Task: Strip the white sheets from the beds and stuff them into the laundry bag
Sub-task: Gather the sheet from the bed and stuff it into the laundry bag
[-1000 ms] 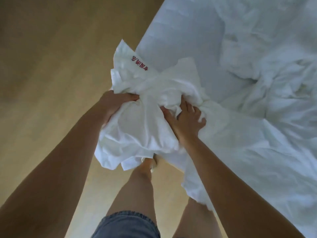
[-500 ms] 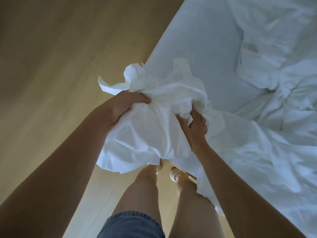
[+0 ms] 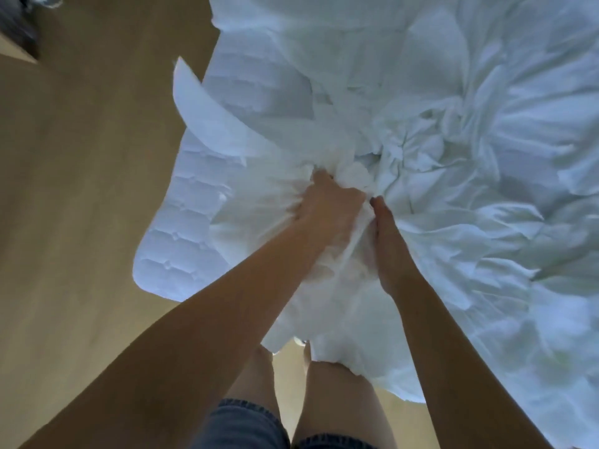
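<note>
A crumpled white sheet (image 3: 453, 163) covers most of the bed, bunched toward the near edge. My left hand (image 3: 327, 205) grips a gathered wad of it, fingers buried in the folds. My right hand (image 3: 387, 241) lies along the sheet just to the right, fingers mostly tucked into the cloth. A loose flap of the sheet (image 3: 207, 121) stands up to the left. The quilted mattress pad (image 3: 181, 228) is bare at the near left corner. No laundry bag is in view.
Tan wooden floor (image 3: 74, 189) runs along the left of the bed. A dark object (image 3: 22, 24) sits at the top left corner. My legs and denim shorts (image 3: 246, 426) stand against the bed's near edge, sheet hanging over them.
Both hands have moved forward from the bed's edge onto the bed, pushing the bundle toward the middle. The view has swung to show more bed and a bare mattress corner.
</note>
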`<state>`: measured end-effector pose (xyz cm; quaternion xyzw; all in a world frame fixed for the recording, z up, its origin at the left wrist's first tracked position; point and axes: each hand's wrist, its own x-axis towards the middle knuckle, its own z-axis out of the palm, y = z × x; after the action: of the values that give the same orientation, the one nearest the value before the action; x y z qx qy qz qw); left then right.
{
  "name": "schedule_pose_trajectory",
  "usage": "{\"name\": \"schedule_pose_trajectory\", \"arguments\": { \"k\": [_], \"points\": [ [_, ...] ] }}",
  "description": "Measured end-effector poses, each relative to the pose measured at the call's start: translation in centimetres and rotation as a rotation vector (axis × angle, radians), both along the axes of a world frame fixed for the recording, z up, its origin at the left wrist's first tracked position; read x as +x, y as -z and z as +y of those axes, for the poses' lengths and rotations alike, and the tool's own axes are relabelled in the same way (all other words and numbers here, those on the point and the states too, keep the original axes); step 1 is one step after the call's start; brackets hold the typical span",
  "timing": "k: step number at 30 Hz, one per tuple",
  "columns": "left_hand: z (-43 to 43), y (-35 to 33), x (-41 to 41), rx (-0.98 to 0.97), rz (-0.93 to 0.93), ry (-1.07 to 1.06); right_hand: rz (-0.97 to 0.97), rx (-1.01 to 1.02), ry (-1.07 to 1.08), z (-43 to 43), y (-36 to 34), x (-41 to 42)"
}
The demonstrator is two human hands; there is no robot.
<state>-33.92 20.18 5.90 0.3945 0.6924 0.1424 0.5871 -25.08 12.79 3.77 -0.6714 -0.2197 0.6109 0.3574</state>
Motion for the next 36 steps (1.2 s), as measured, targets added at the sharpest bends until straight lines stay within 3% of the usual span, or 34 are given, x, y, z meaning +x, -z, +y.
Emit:
{"name": "schedule_pose_trajectory", "arguments": {
  "k": [7,10,13,14,16,17,19,21,25,30,34,36],
  "points": [
    [0.3,-0.9,10.7,-0.211,-0.034,0.482,-0.339,0.037,0.111,-3.5,0.5,6.3],
    [0.1,-0.7,10.2,0.081,0.064,0.733,-0.465,0.008,0.039,-4.3,1.6,7.2],
    [0.0,0.4,6.2,0.638,0.376,0.870,-0.455,-0.034,0.022,-4.1,1.6,6.1],
    [-0.2,0.8,4.6,0.724,0.517,0.842,-0.454,-0.033,0.030,-4.0,1.8,5.8],
    [-0.7,1.7,1.9,0.547,0.736,0.756,-0.484,-0.021,0.040,-3.5,2.1,5.3],
    [-0.9,1.9,1.0,0.414,0.753,0.688,-0.494,-0.018,0.039,-3.2,2.3,5.2],
    [-0.9,2.2,0.4,0.230,0.608,0.475,-0.511,-0.023,0.023,-2.8,2.6,5.3],
    [-1.2,2.8,1.2,0.203,0.488,0.406,-0.529,-0.036,0.029,-3.0,3.3,6.2],
    [-2.6,3.4,6.0,0.148,0.360,0.624,-0.489,-0.119,0.073,-2.9,2.9,8.2],
    [-3.1,2.4,9.1,0.012,-0.033,0.683,-0.599,-0.091,-0.096,-4.4,1.9,7.5],
    [-1.3,2.9,6.8,0.067,-0.021,0.720,-0.817,-0.166,-0.272,-4.9,2.4,3.7],
    [-0.2,3.8,4.8,0.240,0.143,0.698,-0.893,-0.147,-0.276,-4.4,3.4,1.9]
  ]
}}
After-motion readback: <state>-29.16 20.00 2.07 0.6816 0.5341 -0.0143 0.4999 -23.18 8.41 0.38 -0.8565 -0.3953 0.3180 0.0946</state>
